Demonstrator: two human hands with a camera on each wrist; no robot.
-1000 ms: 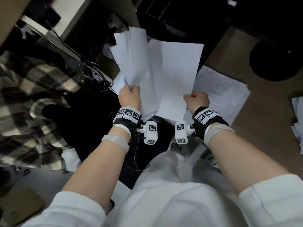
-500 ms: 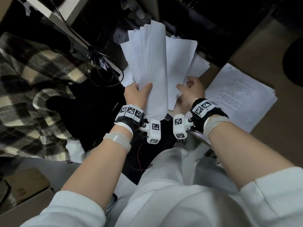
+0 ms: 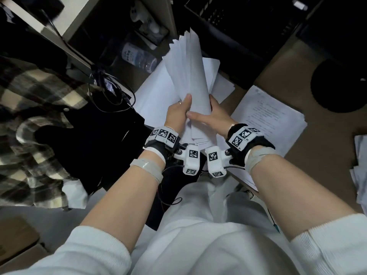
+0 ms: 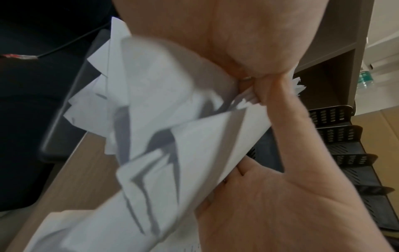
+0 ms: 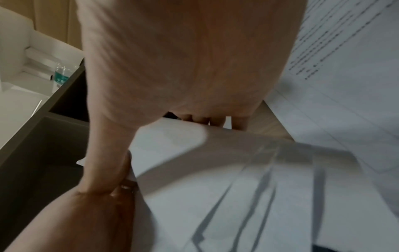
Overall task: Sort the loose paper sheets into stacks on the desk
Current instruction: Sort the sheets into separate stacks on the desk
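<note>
Both hands hold one bundle of blank white sheets [image 3: 188, 76] upright above the desk's left end, the sheets curved into a loose roll with fanned top corners. My left hand [image 3: 178, 114] grips the bundle's left side near its lower end. My right hand [image 3: 210, 116] wraps round the right side, its thumb lying across the front. The same bundle [image 4: 172, 136] fills the left wrist view and shows again as the bundle [image 5: 237, 179] in the right wrist view. A stack of printed sheets [image 3: 270, 120] lies flat on the brown desk [image 3: 325, 159] to the right. More blank sheets [image 3: 156, 96] lie under the bundle.
A black tiered paper tray [image 3: 238, 22] stands at the back of the desk. A dark round object [image 3: 339, 84] sits at the far right, with more papers [image 3: 360, 165] at the right edge. A water bottle [image 3: 137, 56], cables and a plaid garment [image 3: 35, 108] lie left.
The two hands came together. The fanned sheets, held apart a second ago, are now gathered into one narrow bundle gripped from both sides.
</note>
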